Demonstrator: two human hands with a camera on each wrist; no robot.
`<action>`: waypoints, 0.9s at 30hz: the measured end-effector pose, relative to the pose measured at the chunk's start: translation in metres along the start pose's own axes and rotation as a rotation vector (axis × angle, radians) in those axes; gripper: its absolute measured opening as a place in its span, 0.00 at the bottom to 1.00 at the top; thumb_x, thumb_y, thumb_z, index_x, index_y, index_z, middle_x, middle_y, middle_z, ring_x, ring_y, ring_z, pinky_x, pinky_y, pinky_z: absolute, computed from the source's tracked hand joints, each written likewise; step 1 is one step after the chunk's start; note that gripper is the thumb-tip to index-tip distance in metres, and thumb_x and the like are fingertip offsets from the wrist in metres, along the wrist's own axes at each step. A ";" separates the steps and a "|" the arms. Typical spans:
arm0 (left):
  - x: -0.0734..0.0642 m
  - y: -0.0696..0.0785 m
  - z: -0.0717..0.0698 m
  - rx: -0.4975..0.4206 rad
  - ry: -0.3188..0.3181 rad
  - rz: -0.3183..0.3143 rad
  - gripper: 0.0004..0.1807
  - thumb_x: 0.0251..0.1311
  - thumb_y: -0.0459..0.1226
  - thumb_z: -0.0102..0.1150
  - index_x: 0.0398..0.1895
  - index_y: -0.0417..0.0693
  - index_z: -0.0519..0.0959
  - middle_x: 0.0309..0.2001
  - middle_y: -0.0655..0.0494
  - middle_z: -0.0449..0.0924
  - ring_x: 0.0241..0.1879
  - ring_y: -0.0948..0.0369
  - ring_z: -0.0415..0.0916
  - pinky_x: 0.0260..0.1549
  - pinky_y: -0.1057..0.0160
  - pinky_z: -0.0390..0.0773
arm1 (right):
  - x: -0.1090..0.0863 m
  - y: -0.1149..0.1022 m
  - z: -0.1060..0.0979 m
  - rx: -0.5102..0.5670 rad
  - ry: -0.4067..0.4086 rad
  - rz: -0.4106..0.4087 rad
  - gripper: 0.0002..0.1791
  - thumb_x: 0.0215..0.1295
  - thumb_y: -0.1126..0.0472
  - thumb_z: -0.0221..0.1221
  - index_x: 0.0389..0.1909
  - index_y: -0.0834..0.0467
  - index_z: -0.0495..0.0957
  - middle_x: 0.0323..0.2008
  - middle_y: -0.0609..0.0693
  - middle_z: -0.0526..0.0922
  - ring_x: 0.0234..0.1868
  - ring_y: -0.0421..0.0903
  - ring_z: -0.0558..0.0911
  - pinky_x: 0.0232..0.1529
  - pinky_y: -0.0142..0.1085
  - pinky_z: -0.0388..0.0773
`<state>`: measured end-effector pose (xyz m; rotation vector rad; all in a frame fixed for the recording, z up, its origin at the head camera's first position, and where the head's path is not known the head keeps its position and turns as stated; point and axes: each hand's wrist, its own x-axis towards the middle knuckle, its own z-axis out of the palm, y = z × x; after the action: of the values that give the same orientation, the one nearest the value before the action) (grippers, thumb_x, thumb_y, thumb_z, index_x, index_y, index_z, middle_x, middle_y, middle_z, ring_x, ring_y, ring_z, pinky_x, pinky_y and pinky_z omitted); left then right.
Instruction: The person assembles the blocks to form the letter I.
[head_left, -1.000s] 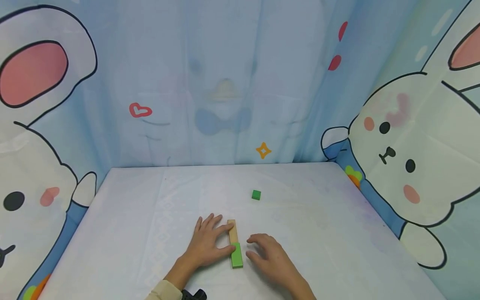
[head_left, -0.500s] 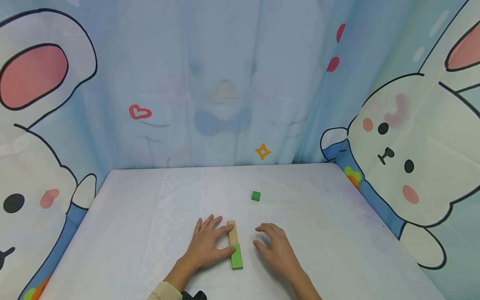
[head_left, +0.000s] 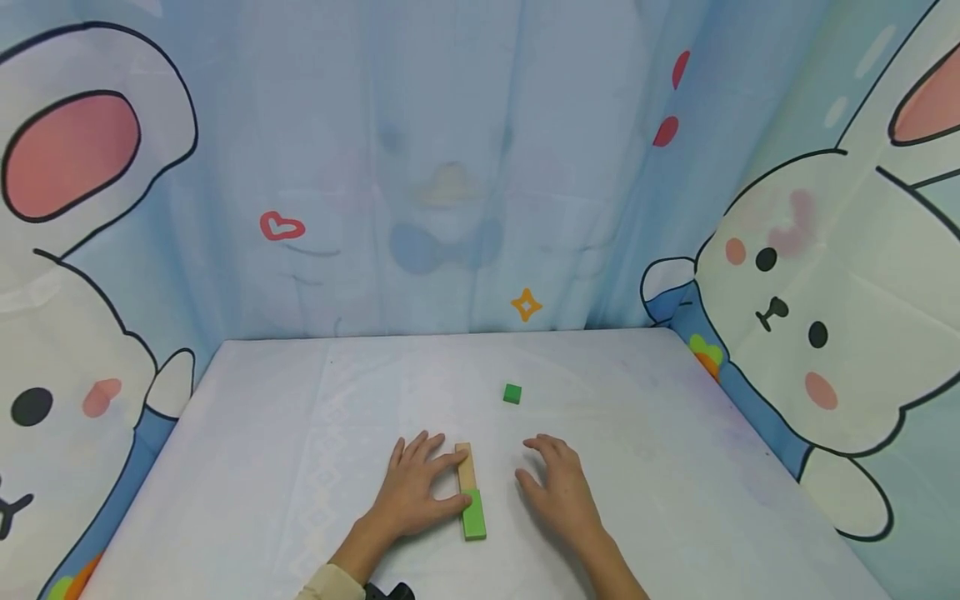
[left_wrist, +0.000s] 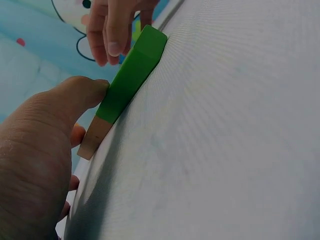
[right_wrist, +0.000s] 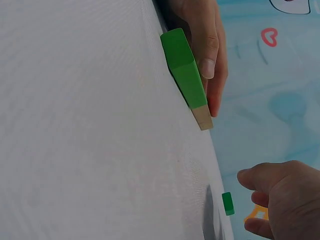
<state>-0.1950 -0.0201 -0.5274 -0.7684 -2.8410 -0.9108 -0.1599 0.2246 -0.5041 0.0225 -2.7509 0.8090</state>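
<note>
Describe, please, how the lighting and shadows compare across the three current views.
Head: bright, with soft shadow beside the right hand; left wrist: dimmer, a dark shadow across the white tabletop; right wrist: also dim, a grey shadow near the small green block.

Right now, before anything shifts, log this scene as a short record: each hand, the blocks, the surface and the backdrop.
Left hand: thumb against the light green block, index finger at the wooden block
Right hand: holding nothing, apart from the blocks, to their right
Block row: light green and wooden, end to end, green one nearer the person
Small green block: alone, beyond the row, touched by neither hand
Surface: white table
Backdrop: blue, printed with cartoon rabbits
</note>
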 end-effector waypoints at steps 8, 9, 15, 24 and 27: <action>0.000 -0.002 0.001 0.003 -0.004 -0.008 0.36 0.57 0.67 0.61 0.66 0.65 0.80 0.73 0.47 0.71 0.78 0.40 0.58 0.75 0.29 0.48 | 0.005 0.001 0.000 0.015 0.064 0.013 0.21 0.64 0.60 0.69 0.57 0.58 0.81 0.62 0.60 0.79 0.67 0.62 0.75 0.66 0.57 0.75; 0.000 -0.002 0.001 0.001 -0.004 -0.009 0.36 0.57 0.67 0.61 0.66 0.66 0.80 0.73 0.47 0.71 0.78 0.40 0.58 0.75 0.29 0.48 | 0.005 0.002 0.000 0.015 0.075 0.012 0.21 0.64 0.61 0.69 0.57 0.58 0.81 0.62 0.60 0.79 0.66 0.62 0.75 0.66 0.57 0.75; 0.000 -0.003 0.002 -0.003 0.004 -0.010 0.36 0.57 0.67 0.60 0.66 0.65 0.80 0.73 0.46 0.71 0.78 0.40 0.59 0.75 0.29 0.49 | 0.009 0.003 0.001 0.022 0.087 0.023 0.21 0.64 0.60 0.69 0.57 0.58 0.81 0.62 0.59 0.79 0.67 0.61 0.75 0.65 0.56 0.76; 0.000 -0.003 0.002 0.008 -0.007 -0.009 0.36 0.58 0.68 0.60 0.67 0.65 0.79 0.73 0.46 0.70 0.78 0.40 0.58 0.75 0.29 0.48 | 0.015 0.009 0.000 0.045 0.076 0.023 0.21 0.65 0.60 0.68 0.58 0.60 0.80 0.63 0.61 0.78 0.66 0.61 0.75 0.66 0.56 0.75; 0.000 -0.002 0.002 0.007 -0.015 -0.014 0.36 0.58 0.68 0.60 0.67 0.65 0.79 0.74 0.47 0.70 0.78 0.40 0.58 0.75 0.29 0.48 | 0.017 0.011 0.001 0.051 0.076 0.028 0.22 0.66 0.60 0.68 0.59 0.61 0.80 0.63 0.62 0.78 0.66 0.61 0.75 0.66 0.56 0.75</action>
<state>-0.1962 -0.0203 -0.5300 -0.7587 -2.8643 -0.8999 -0.1780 0.2339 -0.5063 -0.0358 -2.6647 0.8690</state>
